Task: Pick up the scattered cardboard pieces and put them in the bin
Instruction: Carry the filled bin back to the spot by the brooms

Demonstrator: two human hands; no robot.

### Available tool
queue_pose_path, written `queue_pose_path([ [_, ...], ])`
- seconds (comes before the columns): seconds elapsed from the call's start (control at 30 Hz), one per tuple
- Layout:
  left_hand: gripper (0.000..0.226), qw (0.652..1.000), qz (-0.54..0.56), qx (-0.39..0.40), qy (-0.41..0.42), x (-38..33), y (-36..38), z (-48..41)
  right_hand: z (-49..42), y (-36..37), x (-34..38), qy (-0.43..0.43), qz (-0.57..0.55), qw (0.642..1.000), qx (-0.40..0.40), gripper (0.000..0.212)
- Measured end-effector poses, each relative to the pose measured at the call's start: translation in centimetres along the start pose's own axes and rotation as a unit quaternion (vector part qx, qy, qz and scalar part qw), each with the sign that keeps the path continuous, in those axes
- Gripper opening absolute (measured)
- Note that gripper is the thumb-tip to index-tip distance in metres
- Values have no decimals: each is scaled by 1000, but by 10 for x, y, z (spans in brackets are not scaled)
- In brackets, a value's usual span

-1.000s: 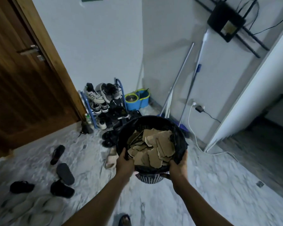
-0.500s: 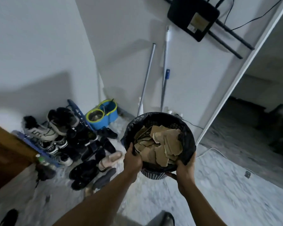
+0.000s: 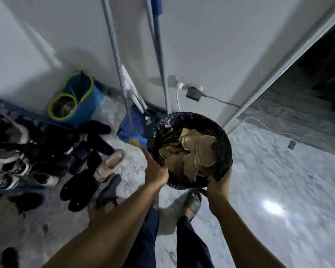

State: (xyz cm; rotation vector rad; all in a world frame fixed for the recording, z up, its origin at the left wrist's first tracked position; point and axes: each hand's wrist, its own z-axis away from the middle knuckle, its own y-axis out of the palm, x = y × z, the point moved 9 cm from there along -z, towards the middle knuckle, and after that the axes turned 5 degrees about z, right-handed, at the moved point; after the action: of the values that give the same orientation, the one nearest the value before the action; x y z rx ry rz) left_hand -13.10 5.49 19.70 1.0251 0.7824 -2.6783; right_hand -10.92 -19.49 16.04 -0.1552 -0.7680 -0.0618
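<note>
I hold a round black bin (image 3: pixel 223 144) lined with a black bag in front of me, above the marble floor. Several torn brown cardboard pieces (image 3: pixel 190 151) fill it. My left hand (image 3: pixel 156 170) grips the bin's near left rim, thumb inside. My right hand (image 3: pixel 219 185) clasps the near right rim and supports it from below. The bin is tilted slightly toward me. No loose cardboard shows on the floor.
Mop and broom handles (image 3: pixel 116 60) lean on the white wall, with a blue dustpan (image 3: pixel 132 130) below. A blue mop bucket (image 3: pixel 75 97) stands left. Shoes and sandals (image 3: pixel 81 171) crowd the left floor. A charger and cable (image 3: pixel 194 93) hang at the wall. A dark doorway (image 3: pixel 307 84) opens right.
The view has swung right and down toward the wall corner. The bin has been carried nearer the mop handles and socket. Both hands keep their hold on the rim.
</note>
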Motion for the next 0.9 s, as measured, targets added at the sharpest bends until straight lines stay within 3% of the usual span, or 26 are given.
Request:
queue_pose_path([
  [0.1,102,996,-54,34,-60,72,64,-90,-98,6,-89,1,30,999,-31,77],
  [0.23,90,985,-121,92,-87,145,125,-173,-178,9,-175,64,35,994,-75,62],
  [0.43,91,986,-114,89,-84,191,185,-248,-260,10,-233,77,22,989,-123,50],
  [0.53,90,985,-132,70,-87,204,200,-265,-281,9,-255,113,10,984,-138,48],
  [0.67,97,969,-191,71,-139,220,198,-263,-280,6,-277,162,86,967,-177,39],
  [0.9,92,968,-155,89,-174,229,199,-254,-263,17,-302,278,65,937,-199,25],
])
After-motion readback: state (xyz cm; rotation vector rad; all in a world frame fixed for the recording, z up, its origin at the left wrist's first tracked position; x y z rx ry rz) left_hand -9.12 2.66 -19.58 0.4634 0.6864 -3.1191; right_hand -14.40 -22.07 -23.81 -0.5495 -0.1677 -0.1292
